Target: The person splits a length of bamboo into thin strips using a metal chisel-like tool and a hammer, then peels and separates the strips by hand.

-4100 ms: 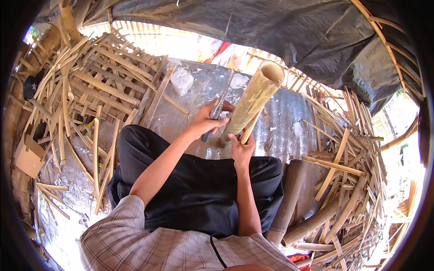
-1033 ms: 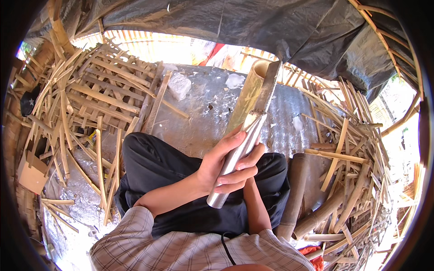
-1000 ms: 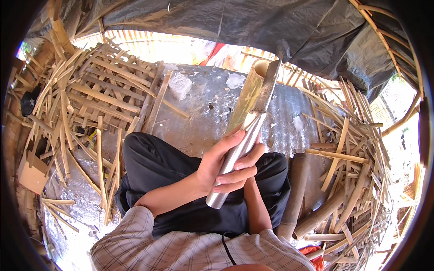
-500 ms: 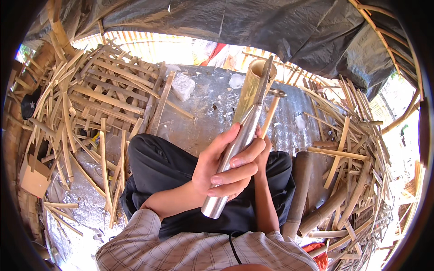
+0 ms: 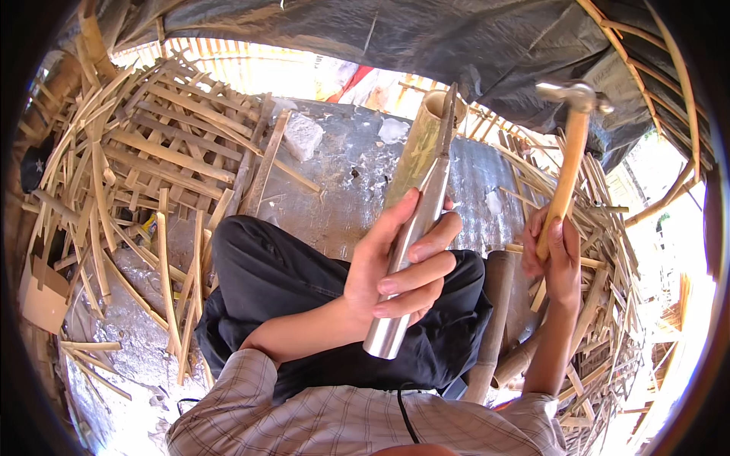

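My left hand [image 5: 418, 285] is wrapped round the shiny tubular steel handle of a knife [image 5: 385, 338], in front of my lap. Its narrow dark blade points up and away from me. Just beyond it, a thick bamboo tube [image 5: 412, 161] stands tilted with its hollow end up. The blade overlaps the tube's right side in view; whether they touch I cannot tell. On the right, my right hand [image 5: 561, 254] grips a hammer [image 5: 569, 163] low on its wooden handle, raised with the metal head up, apart from the knife.
A stack of split bamboo strips [image 5: 182, 144] fills the left side, and another heap of strips [image 5: 608, 251] the right. A bamboo pole [image 5: 494, 304] lies by my right knee. A white lump [image 5: 303, 138] rests on the grey sheet ground. Black plastic sheeting [image 5: 426, 34] hangs ahead.
My right hand has swung out to the right and up with the hammer, away from the knife. The left hand has shifted slightly right, still holding the knife.
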### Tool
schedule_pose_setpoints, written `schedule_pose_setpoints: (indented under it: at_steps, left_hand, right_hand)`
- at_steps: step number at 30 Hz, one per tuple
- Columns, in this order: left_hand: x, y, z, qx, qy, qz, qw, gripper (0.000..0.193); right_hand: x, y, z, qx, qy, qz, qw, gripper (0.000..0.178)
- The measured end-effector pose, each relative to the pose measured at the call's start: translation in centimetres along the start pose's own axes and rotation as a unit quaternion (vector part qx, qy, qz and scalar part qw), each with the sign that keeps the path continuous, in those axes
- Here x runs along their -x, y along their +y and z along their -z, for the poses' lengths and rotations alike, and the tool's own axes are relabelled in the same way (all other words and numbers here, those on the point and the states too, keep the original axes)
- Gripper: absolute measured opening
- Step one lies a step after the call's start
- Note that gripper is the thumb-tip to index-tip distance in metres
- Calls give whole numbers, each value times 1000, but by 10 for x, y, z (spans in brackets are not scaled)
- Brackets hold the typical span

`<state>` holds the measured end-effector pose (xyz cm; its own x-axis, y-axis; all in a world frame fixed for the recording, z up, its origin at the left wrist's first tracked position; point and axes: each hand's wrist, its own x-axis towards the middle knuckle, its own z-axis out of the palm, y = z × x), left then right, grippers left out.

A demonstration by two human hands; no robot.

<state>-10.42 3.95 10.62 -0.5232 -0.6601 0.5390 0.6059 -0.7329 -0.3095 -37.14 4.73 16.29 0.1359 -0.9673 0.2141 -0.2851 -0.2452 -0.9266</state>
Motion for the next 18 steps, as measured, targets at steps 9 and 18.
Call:
schedule_pose_setpoints:
  at_steps: [9, 18]
  left_hand:
    - [-9, 2, 8, 0, -23, 12, 1000, 47]
    - [-13, -4, 17, 1, -19, 24, 1000, 46]
  right_hand:
    - [28, -56, -4, 266, 110, 45, 957, 43]
    - [16, -46, 0, 349, 162, 37, 922, 42]
